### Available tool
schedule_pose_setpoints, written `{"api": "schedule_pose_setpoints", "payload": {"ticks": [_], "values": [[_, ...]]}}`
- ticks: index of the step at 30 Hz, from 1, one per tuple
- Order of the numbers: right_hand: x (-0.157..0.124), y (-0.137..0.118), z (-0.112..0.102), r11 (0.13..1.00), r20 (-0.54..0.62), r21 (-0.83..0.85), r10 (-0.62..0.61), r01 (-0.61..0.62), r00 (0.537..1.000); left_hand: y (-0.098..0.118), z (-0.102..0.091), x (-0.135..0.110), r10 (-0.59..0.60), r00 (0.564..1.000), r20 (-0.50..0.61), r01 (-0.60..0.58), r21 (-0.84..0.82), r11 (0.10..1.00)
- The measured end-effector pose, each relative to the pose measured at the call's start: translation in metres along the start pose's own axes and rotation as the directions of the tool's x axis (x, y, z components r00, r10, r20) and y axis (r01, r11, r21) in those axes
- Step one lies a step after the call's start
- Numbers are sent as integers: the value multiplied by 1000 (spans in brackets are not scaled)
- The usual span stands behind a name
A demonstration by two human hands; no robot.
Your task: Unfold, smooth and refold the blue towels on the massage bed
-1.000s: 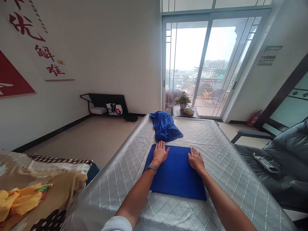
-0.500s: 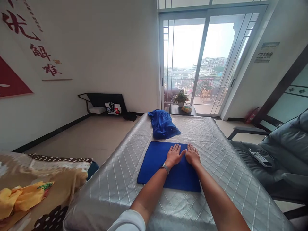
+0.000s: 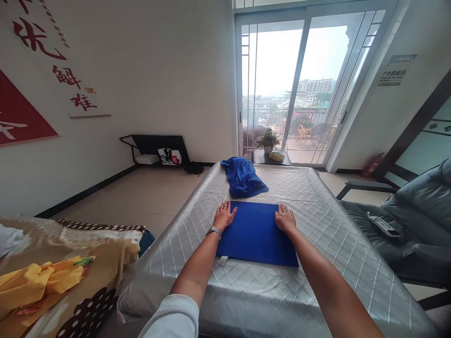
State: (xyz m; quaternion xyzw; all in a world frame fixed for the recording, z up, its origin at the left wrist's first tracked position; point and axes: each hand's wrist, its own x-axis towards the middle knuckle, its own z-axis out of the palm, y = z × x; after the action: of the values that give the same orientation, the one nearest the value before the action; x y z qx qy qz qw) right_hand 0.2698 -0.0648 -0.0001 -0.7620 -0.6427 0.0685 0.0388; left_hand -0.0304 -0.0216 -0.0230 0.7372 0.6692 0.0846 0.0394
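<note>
A flat blue folded cloth (image 3: 259,234) lies on the silver quilted table cover (image 3: 197,225), with a small white tag (image 3: 223,261) showing at its near left edge. My left hand (image 3: 224,216) rests on the cloth's far left corner, fingers stretched out and pointing away from me. At the far right corner, my right hand (image 3: 285,217) lies flat with its fingers extended. Beyond the folded piece sits a crumpled blue cloth (image 3: 244,177).
To the left, a yellow cloth (image 3: 42,284) lies on a brown patterned blanket (image 3: 116,253). A dark armchair (image 3: 419,202) with a white controller (image 3: 385,226) stands at the right. Past the table's far end, a chair holds a potted plant (image 3: 268,141).
My left hand has slid left from near the middle of the folded cloth to its far left corner. The right hand stays at the right edge. The view has shifted slightly.
</note>
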Motion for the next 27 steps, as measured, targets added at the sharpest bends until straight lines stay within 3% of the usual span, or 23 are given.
{"api": "schedule_pose_setpoints", "payload": {"ticks": [6,9,12,14,16,18,20,23,27], "values": [[-27,2,-3,1000,-5,-12,-18,18,1000,-1,-5,1,-2,1000,5,2,-19,1000],[-41,6,5,999,-7,-18,-30,29,1000,12,-9,0,-31,998,-47,31,-9,999],[-49,7,13,999,-31,-32,-39,38,999,57,-6,-11,33,991,-130,-38,-39,999],[-51,9,16,998,-47,-43,-44,42,998,103,2,-25,230,968,-105,-239,-87,967],[-51,11,18,996,-54,-64,-66,63,996,150,14,-41,416,906,-75,-422,-132,897],[-52,15,18,991,-47,-92,-103,98,994,186,25,-55,480,874,-77,-486,-162,859],[-52,17,19,987,-45,-110,-119,114,992,202,31,-64,477,875,-83,-484,-179,857],[-51,16,21,992,-65,-95,-89,83,994,184,29,-69,445,894,-60,-448,-177,876],[-50,10,20,997,-88,-49,-63,59,994,109,12,-73,326,945,-13,-326,-113,939]]}}
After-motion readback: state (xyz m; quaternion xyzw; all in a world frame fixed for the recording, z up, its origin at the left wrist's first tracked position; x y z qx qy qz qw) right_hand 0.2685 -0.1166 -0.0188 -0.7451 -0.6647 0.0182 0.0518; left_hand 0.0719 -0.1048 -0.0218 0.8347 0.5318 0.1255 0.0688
